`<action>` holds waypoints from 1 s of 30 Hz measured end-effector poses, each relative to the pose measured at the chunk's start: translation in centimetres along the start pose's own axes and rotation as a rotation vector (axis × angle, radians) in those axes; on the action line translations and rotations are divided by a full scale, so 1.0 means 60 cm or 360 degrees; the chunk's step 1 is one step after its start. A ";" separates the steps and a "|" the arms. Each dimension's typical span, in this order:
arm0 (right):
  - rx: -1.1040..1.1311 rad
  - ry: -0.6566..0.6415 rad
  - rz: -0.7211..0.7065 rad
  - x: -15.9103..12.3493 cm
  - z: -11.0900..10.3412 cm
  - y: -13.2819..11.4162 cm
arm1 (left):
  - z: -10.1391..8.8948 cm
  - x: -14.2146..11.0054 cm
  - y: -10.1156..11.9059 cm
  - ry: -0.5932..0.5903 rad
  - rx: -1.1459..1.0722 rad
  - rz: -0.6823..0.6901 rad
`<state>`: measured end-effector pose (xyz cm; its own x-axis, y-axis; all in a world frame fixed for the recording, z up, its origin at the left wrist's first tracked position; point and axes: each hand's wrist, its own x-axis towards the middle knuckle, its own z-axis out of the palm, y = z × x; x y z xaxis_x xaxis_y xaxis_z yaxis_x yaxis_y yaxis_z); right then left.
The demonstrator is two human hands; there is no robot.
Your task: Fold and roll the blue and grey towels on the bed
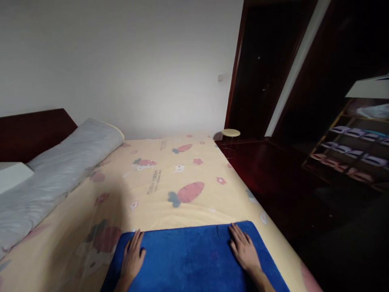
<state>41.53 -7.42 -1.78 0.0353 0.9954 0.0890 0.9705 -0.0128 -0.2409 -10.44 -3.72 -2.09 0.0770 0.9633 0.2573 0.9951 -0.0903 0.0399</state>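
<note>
A blue plush mat [188, 259] lies spread on the bed at the bottom of the head view, its near end cut off by the frame. My left hand [133, 255] rests on its far left corner, fingers stretched forward and thumb apart. Near the far right corner, my right hand [244, 248] lies palm down with its fingertips at the far edge. Neither hand grips anything. Under the mat is a yellow bed sheet [158, 215] printed with carrots, flowers and rabbits.
A long grey pillow [82, 150] lies along the dark headboard [33, 125], beside a white box-like object [13, 176]. Past the bed's right edge stand a round stool [231, 132] and a rack [340, 117] of slippers. A white wall [146, 69] borders the far side.
</note>
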 end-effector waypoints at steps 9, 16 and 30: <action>-0.0154 0.0061 0.0318 -0.005 0.019 0.100 | 0.036 -0.015 -0.128 0.0059 0.0123 -0.0167; -0.0145 0.0036 0.0330 0.011 -0.001 0.066 | -0.015 -0.005 -0.032 0.0031 0.0206 -0.0209; 0.0265 -0.0194 -0.0306 -0.088 0.023 -0.205 | -0.017 -0.087 0.223 -0.0204 -0.0233 0.0243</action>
<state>29.09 -12.38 -0.65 -0.1845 0.9822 0.0340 0.9036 0.1831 -0.3872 2.39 -10.23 -1.95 0.2426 0.9589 0.1469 0.9525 -0.2642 0.1516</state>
